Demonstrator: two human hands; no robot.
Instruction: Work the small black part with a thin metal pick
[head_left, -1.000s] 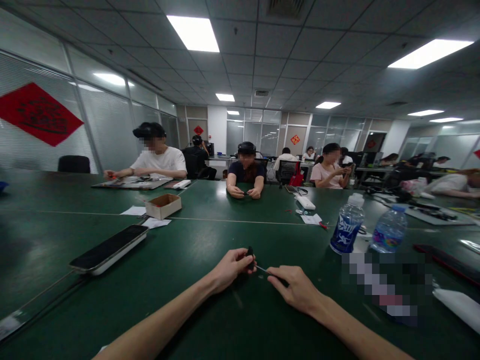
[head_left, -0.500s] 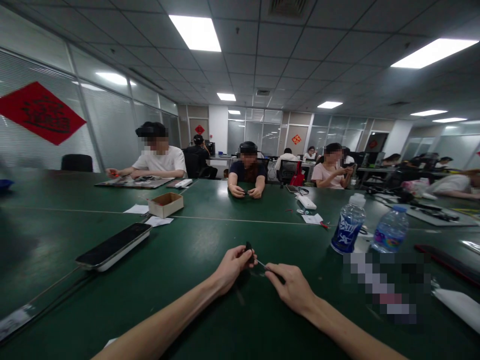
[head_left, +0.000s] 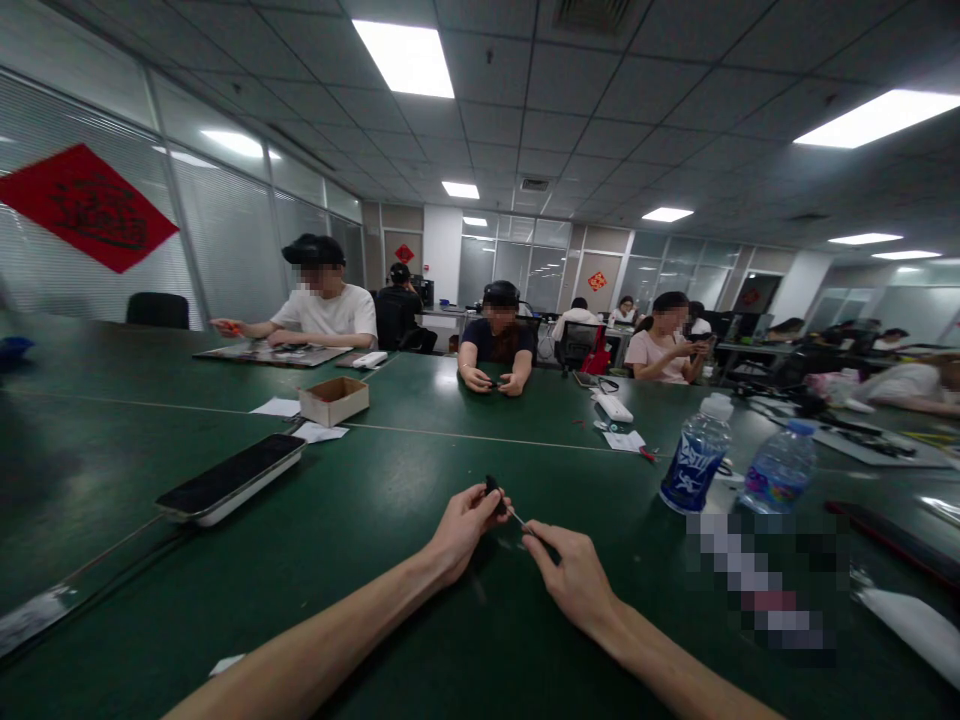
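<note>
Green worktop (head_left: 360, 600) runs under my view of this open office. My left hand (head_left: 466, 536) and right hand (head_left: 576, 580) sit close but apart, fingertips pinching: left on a small black plastic part (head_left: 492, 488), right on a thin metal pin (head_left: 517, 518) reaching toward it. Farther out stand a long black-and-white device (head_left: 229, 478) and a blue-labelled water bottle (head_left: 694, 470).

The green counter (head_left: 112, 500) carries a long power strip (head_left: 229, 480), a small cardboard box (head_left: 334, 401), loose papers (head_left: 319, 432) and two plastic water bottles (head_left: 696, 467).
</note>
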